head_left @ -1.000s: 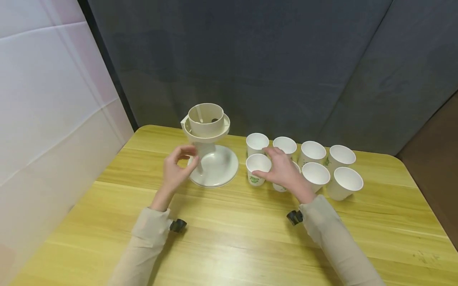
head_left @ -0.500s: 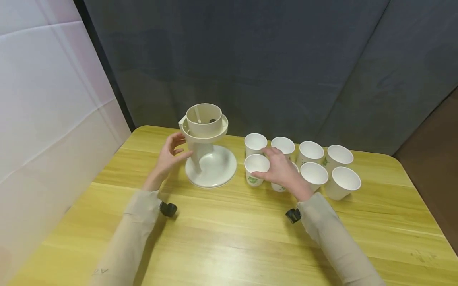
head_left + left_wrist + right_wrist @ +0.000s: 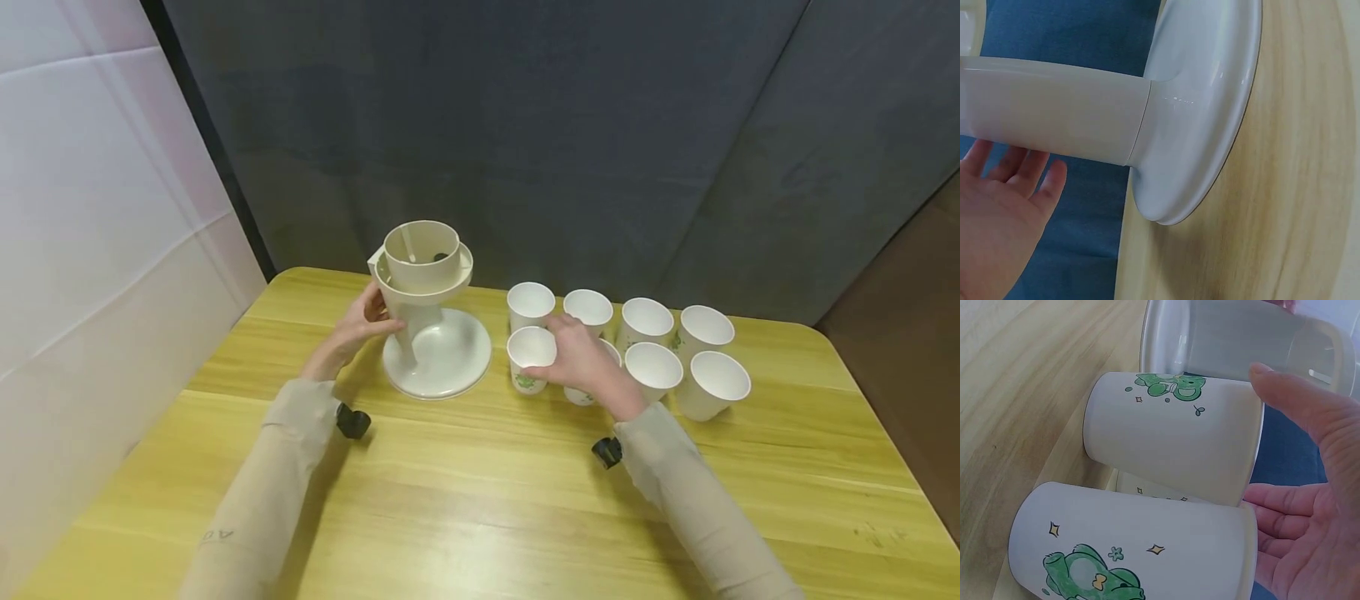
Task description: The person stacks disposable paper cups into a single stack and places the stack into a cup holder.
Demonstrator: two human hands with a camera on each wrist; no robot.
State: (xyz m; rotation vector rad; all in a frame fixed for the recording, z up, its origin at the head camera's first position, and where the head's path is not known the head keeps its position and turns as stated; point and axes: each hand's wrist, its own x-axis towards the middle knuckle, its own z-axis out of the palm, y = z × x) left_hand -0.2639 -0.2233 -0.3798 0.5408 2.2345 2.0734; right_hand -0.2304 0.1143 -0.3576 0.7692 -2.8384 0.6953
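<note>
My left hand (image 3: 352, 333) is round the column of a cream stand from its left side. Its thumb lies across the column's near side and the other fingers reach behind. In the left wrist view, the fingers (image 3: 1022, 172) meet the column (image 3: 1054, 109) above the round base (image 3: 1210, 81). My right hand (image 3: 585, 358) holds the front-left paper cup (image 3: 531, 343) near its rim, thumb on the near side and fingers on the far side. The cup stands upright on the table. In the right wrist view, this cup (image 3: 1169, 431) shows a green cartoon print.
Several more white paper cups (image 3: 717, 375) stand in two rows to the right. The stand carries a ring with an open cylinder (image 3: 422, 271), inside which a small dark piece (image 3: 441, 257) shows. A dark curtain (image 3: 487, 142) hangs behind the wooden table (image 3: 450, 500).
My left hand has moved left and away from me, from in front of the stand to its column. The right hand keeps its place at the cup.
</note>
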